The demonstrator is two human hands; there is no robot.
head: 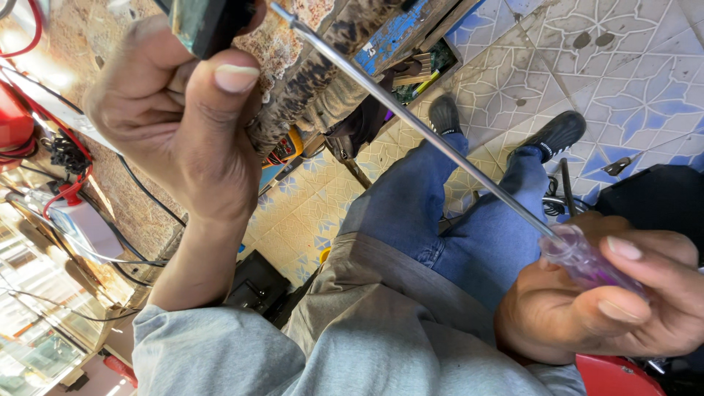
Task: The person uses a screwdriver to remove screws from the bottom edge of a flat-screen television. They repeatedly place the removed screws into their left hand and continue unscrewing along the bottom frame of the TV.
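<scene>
A long screwdriver (pixel 440 147) runs slantwise across the view, its clear purple handle gripped in the right hand (pixel 601 308) at the lower right and its thin steel shaft reaching up to the far left. The tip meets, or comes very close to, a small dark block-shaped part (pixel 209 26) that the left hand (pixel 176 117) clamps between thumb and fingers at the top left; the exact contact point is cut off at the frame's edge. Both hands are closed on their things and well apart, joined only by the shaft. Judging by this, the tool is lined up on the part and the working of it is under way or about to start; whether any screw is loosened I cannot tell. Beyond the left hand lies a worn, cluttered desk (pixel 132 213) with red and black cables (pixel 66 183). Below are blue-jeaned legs (pixel 455 220), dark shoes and a patterned tile floor (pixel 623 81)
</scene>
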